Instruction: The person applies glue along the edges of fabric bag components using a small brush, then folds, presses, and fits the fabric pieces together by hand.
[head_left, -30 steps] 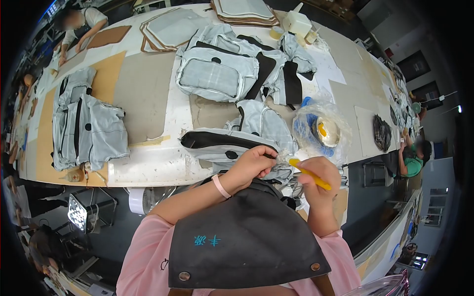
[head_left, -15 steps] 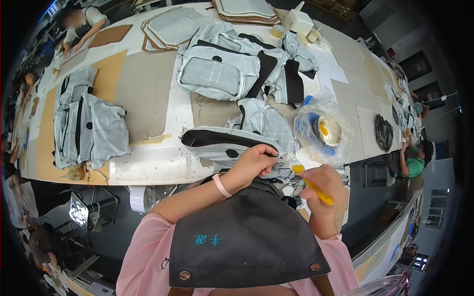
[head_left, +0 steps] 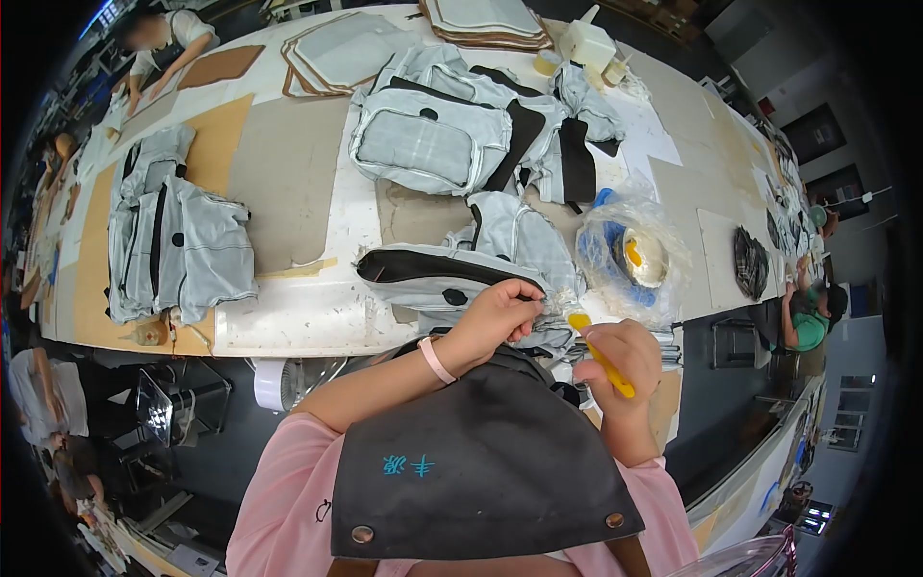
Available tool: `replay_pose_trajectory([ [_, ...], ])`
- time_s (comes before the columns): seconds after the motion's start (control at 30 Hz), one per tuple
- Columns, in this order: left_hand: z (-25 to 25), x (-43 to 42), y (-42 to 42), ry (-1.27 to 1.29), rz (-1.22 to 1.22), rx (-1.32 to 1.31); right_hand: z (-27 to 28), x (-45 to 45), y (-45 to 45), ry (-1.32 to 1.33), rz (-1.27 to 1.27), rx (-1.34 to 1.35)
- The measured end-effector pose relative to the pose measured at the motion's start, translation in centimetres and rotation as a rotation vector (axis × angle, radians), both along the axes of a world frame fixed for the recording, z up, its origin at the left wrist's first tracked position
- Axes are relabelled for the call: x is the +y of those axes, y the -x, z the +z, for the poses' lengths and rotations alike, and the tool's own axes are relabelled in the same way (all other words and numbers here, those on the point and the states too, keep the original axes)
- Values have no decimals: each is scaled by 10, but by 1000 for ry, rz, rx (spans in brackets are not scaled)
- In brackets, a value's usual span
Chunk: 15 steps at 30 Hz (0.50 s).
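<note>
My left hand (head_left: 498, 324) is closed in a pinch at the right end of a light grey fabric bag piece (head_left: 413, 291) with a black zipper strip, at the table's near edge. My right hand (head_left: 623, 361) is wrapped round a yellow-handled tool (head_left: 608, 363). Its tip points up and left toward the fabric near my left fingertips; I cannot make out its working end. Just beyond my right hand, a bowl (head_left: 656, 258) with something yellow in it sits in clear plastic wrapping with blue parts. Another grey bag piece (head_left: 524, 231) lies behind the zippered one.
Grey bag bodies (head_left: 418, 144) with black panels lie farther back, and another bag (head_left: 178, 240) lies at left. Stacked panels (head_left: 486, 24) and a white container (head_left: 586, 43) stand at the far edge. A black bundle (head_left: 750, 262) lies at right. Other people work around the table.
The yellow-handled tool has tilted slightly in my right hand, its rear end shifting left. My left hand stays at the fabric. At far left, a person in a light top has come further into view.
</note>
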<state>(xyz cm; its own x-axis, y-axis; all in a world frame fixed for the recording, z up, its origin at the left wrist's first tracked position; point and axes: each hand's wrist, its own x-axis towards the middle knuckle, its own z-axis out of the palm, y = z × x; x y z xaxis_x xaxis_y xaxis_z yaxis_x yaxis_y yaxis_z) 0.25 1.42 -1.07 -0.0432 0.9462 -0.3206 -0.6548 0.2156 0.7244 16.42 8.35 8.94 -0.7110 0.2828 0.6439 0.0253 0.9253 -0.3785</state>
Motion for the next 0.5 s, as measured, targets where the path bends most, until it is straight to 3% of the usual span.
replay_pose_trajectory([
  [0.37,5,1,-1,21,21,43,4,-2,-3,18,-26,18],
  [0.5,3,2,-2,17,31,52,0,-4,4,90,-143,45],
])
